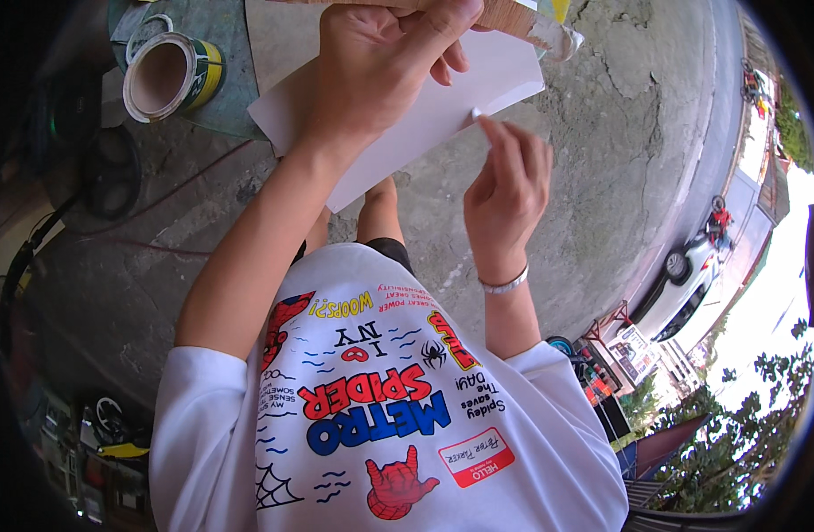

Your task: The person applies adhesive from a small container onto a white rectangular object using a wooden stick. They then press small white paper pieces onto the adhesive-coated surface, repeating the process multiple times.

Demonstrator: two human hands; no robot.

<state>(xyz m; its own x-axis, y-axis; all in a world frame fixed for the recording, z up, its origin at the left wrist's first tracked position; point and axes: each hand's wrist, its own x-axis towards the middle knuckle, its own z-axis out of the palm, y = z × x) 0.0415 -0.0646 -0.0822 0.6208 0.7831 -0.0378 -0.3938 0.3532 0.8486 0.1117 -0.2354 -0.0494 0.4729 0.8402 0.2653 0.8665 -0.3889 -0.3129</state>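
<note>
White panel (402,142), likely light and stiff: grip its edges. My left hand (376,66) pinches a wooden piece (513,22); for my right hand (510,173), I can't tell.

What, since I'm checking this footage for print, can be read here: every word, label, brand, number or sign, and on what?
I don't copy wording out, only where it stands:
White shirt: readable, upside-down; large red and blue letters, smaller print around them.
Name-tag print on the shirt: readable, upside-down.
Can: yellow-and-dark label, marks too small to read.
White panel near the white car: too small and blurred.
</note>
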